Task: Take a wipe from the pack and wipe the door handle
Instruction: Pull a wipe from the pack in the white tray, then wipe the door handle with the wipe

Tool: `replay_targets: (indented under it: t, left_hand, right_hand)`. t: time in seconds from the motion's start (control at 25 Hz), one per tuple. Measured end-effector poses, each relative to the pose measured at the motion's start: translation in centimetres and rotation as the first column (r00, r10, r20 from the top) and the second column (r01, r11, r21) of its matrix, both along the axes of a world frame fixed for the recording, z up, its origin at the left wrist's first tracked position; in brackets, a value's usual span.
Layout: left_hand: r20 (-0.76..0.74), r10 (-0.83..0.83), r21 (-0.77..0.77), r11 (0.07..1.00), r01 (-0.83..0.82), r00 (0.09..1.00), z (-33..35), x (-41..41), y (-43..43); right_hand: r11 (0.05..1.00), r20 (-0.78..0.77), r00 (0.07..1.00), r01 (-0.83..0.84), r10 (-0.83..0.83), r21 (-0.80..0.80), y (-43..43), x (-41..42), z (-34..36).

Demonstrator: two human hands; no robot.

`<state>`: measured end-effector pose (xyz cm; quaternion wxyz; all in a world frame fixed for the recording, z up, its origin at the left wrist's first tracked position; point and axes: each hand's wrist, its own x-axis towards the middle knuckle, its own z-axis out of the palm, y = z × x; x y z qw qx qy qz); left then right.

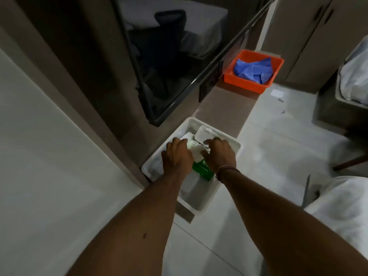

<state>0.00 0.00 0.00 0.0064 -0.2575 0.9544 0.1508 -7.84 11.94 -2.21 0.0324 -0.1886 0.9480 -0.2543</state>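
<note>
You are standing in a dim room with pale floor tiles, looking down along a brown ledge (229,104) that is running beside a dark glass panel (159,62). A white tray (235,145) is sitting at the near end of that ledge, and both of your hands are reaching into it. The wipe pack (202,168), green and white with its white flip lid (205,134) standing open, is lying in the tray directly under your hands. Your left hand (177,154) is pressing down on the pack's left side with the fingers curled over it. Your right hand (220,154) is curling over the opening, and a white wipe (196,153) is showing between the two hands; you cannot tell whether the fingers are pinching it. Farther along the ledge, well apart, an orange tray (249,84) is holding blue cloth (253,69). Open floor is lying to the right of the ledge.
</note>
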Motion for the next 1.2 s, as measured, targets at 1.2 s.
replay_targets:
  t: [1.2]
  left_hand:
    - [-0.088,0.878,0.958,0.204,-0.202,0.47,15.8,81.1,2.5]
  right_hand:
    - [0.75,0.759,0.472,0.262,0.449,-0.607,-1.7,76.4,15.3]
